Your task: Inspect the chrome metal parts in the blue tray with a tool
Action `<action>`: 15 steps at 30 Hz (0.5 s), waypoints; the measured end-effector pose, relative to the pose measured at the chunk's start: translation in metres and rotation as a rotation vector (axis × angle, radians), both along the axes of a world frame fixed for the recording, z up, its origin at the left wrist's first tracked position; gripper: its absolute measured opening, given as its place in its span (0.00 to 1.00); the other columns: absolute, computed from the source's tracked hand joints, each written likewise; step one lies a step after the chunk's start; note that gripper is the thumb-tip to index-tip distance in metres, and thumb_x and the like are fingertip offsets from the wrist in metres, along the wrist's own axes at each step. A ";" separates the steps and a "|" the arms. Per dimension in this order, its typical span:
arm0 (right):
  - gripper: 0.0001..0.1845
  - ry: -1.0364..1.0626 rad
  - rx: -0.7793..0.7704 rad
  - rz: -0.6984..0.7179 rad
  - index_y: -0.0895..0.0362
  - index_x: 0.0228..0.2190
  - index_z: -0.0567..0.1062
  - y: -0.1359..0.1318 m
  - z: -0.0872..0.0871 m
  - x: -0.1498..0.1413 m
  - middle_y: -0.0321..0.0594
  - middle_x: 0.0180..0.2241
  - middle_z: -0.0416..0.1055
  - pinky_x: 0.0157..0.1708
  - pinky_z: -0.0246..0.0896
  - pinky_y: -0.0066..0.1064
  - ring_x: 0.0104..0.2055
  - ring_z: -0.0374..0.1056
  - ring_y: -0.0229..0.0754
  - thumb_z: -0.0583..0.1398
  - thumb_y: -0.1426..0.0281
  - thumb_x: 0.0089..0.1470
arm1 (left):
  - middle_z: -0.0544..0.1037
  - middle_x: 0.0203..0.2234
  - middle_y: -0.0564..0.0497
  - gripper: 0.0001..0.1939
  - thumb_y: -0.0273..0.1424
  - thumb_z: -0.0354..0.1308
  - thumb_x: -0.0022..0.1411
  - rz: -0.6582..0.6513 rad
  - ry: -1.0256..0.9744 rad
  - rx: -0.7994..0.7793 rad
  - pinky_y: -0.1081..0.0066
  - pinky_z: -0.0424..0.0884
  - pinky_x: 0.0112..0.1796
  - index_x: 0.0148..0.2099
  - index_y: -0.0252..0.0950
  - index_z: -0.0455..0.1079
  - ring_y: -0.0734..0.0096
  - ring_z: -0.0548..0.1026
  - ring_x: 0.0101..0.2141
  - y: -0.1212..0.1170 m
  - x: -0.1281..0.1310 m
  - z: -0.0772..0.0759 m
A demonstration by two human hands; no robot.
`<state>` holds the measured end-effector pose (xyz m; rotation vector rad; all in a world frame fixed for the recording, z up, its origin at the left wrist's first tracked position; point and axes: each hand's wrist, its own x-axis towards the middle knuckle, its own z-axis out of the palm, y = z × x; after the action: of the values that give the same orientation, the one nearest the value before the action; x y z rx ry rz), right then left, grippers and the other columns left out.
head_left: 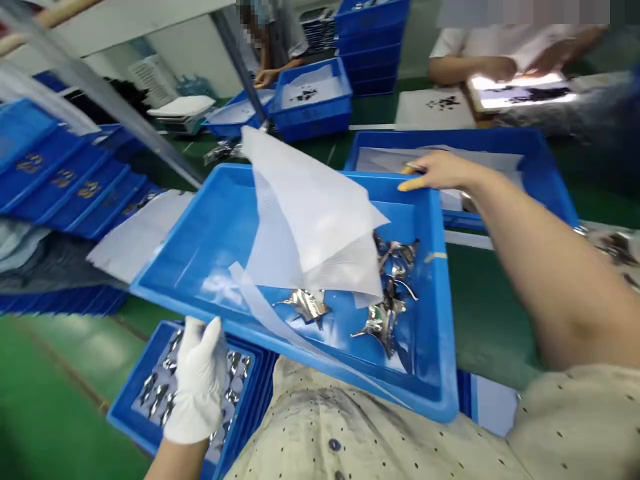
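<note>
Blue plastic tray (240, 227), long axis crossing your view, left end farther, held before your chest. Your gloved left hand (197, 380), fingers parted, holds nothing visible above a foil-filled tray (135, 407); your right hand (440, 172), yellow-capped fingers (411, 185) curled, grips the far rim beyond crumpled foil (385, 320).

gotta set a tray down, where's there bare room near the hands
Green surface shows left of the small blue tray under the gloved left hand, and another patch between the big blue tray's right wall and the right forearm. Crowded: inside that tray, where white sheets and silver foil pieces lie.
</note>
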<state>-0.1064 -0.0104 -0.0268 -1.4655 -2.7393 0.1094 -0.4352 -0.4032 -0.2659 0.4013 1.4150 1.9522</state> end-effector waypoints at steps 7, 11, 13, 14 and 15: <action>0.36 0.121 -0.069 -0.216 0.53 0.43 0.88 0.020 0.006 0.003 0.54 0.48 0.83 0.46 0.66 0.44 0.51 0.77 0.51 0.74 0.48 0.32 | 0.81 0.53 0.49 0.24 0.42 0.75 0.54 0.008 -0.112 0.075 0.54 0.67 0.65 0.52 0.44 0.78 0.54 0.75 0.59 0.003 0.000 -0.006; 0.46 0.182 -0.146 -0.331 0.46 0.41 0.88 0.019 0.007 0.002 0.56 0.44 0.84 0.37 0.67 0.50 0.49 0.78 0.58 0.72 0.34 0.20 | 0.80 0.54 0.49 0.20 0.41 0.76 0.52 0.036 -0.153 0.061 0.55 0.70 0.62 0.46 0.42 0.79 0.54 0.76 0.57 0.002 -0.003 -0.009; 0.49 0.148 -0.082 -0.320 0.44 0.39 0.88 0.025 0.004 0.010 0.59 0.48 0.82 0.36 0.67 0.53 0.54 0.75 0.66 0.71 0.30 0.15 | 0.80 0.54 0.49 0.20 0.39 0.76 0.52 0.037 -0.183 0.063 0.55 0.71 0.61 0.47 0.43 0.79 0.54 0.76 0.56 0.004 -0.004 -0.006; 0.50 0.128 -0.027 -0.286 0.44 0.36 0.88 0.031 0.003 0.017 0.61 0.50 0.81 0.36 0.66 0.55 0.57 0.73 0.70 0.70 0.28 0.12 | 0.80 0.54 0.49 0.21 0.39 0.76 0.52 0.036 -0.201 0.067 0.55 0.72 0.60 0.48 0.43 0.79 0.54 0.77 0.56 0.005 -0.003 -0.004; 0.49 0.113 0.035 -0.233 0.45 0.33 0.88 0.039 0.000 0.025 0.64 0.50 0.80 0.37 0.65 0.57 0.60 0.71 0.74 0.70 0.28 0.10 | 0.80 0.53 0.49 0.22 0.38 0.76 0.52 0.030 -0.221 0.074 0.55 0.72 0.60 0.49 0.43 0.78 0.54 0.77 0.55 0.006 -0.003 -0.002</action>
<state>-0.0813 0.0282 -0.0264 -1.6986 -2.4512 0.1324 -0.4383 -0.3973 -0.2679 0.1906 1.2171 2.0094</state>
